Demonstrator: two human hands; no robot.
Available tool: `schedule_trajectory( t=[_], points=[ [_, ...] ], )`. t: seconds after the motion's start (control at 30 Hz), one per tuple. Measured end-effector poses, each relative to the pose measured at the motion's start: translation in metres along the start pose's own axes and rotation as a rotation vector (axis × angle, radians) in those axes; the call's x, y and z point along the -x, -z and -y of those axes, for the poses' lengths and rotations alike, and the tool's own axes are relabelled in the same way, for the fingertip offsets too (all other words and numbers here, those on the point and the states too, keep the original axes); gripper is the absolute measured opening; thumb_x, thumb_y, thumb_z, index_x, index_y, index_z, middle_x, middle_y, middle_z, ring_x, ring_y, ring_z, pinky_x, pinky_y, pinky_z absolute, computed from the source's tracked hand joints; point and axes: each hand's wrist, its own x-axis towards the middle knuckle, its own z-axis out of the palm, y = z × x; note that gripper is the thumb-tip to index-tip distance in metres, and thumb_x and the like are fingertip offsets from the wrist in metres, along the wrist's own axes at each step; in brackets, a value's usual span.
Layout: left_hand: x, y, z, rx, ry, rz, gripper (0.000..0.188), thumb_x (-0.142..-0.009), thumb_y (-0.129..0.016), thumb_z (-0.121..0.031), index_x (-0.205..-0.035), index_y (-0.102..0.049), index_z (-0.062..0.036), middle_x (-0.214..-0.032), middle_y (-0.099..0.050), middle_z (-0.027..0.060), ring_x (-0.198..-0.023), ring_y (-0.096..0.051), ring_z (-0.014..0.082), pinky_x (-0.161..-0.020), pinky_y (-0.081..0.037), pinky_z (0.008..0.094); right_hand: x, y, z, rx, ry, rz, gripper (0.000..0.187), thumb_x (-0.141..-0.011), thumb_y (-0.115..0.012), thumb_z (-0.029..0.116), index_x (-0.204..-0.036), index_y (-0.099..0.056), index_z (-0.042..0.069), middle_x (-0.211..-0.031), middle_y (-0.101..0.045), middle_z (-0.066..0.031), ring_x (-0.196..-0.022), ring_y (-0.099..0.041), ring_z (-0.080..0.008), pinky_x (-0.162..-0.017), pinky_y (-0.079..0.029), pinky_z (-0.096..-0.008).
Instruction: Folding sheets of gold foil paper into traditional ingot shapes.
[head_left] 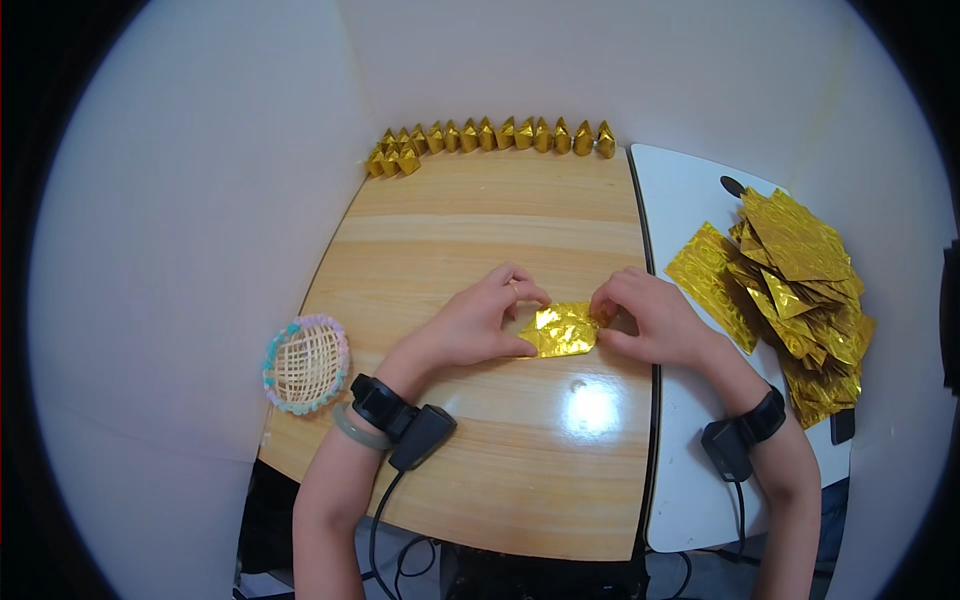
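A folded sheet of shiny gold foil paper (562,331) lies on the wooden tabletop between my hands. My left hand (487,318) grips its left end, the thumb at the near corner and the index finger at the far edge. At the opposite end, my right hand (642,318) pinches the paper between thumb and fingers. The paper looks like a flattened strip, its left end narrowing to a slanted corner. Along the far edge of the table stands a row of small folded gold paper ingots (487,134), with several more bunched at its left end.
A loose pile of gold paper sheets (800,270) covers much of the white table (690,480) at the right. Near the left edge sits a small woven basket (306,365) with a pastel rim. Black wrist devices (400,415) trail cables. Pale walls enclose the sides and back.
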Motion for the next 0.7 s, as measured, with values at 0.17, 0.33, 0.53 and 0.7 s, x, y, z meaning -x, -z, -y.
schedule_trajectory(
  t=[0.17, 0.33, 0.53, 0.7],
  points=[
    [0.003, -0.008, 0.004, -0.109, -0.173, -0.043, 0.043, -0.062, -0.075, -0.009, -0.102, -0.058, -0.0073, -0.096, -0.051, 0.0051, -0.095, -0.048, 0.0214, -0.083, -0.041, 0.0311, -0.001, -0.005, 0.004, 0.071, 0.176, 0.019, 0.027, -0.069, -0.069, 0.028, -0.086, -0.058, 0.010, -0.084, -0.055, -0.0047, -0.084, -0.052, -0.0237, -0.071, -0.043, -0.0339],
    [0.001, -0.009, -0.013, -0.248, -0.173, 0.038, 0.040, -0.064, -0.074, -0.019, -0.100, -0.059, -0.0084, -0.094, -0.053, 0.0067, -0.096, -0.048, 0.0252, -0.082, -0.041, 0.0332, -0.001, -0.009, 0.003, 0.055, 0.209, 0.029, 0.029, -0.071, -0.071, 0.032, -0.086, -0.058, 0.010, -0.087, -0.054, -0.0045, -0.087, -0.051, -0.0238, -0.073, -0.043, -0.0345],
    [0.002, -0.012, -0.008, -0.297, -0.193, 0.020, 0.037, -0.063, -0.073, -0.020, -0.093, -0.057, -0.0068, -0.093, -0.053, 0.0068, -0.091, -0.049, 0.0253, -0.077, -0.043, 0.0336, -0.003, -0.010, 0.008, 0.037, 0.216, 0.055, 0.027, -0.072, -0.071, 0.028, -0.087, -0.058, 0.009, -0.085, -0.055, -0.0051, -0.087, -0.052, -0.0244, -0.074, -0.044, -0.0345],
    [0.003, -0.012, -0.014, -0.381, -0.203, 0.007, 0.031, -0.064, -0.071, -0.021, -0.088, -0.056, -0.0067, -0.092, -0.053, 0.0068, -0.090, -0.050, 0.0251, -0.075, -0.043, 0.0336, -0.001, -0.008, 0.006, 0.071, 0.176, 0.033, 0.028, -0.072, -0.070, 0.030, -0.086, -0.058, 0.009, -0.084, -0.055, -0.0051, -0.084, -0.053, -0.0243, -0.070, -0.046, -0.0339]
  ],
)
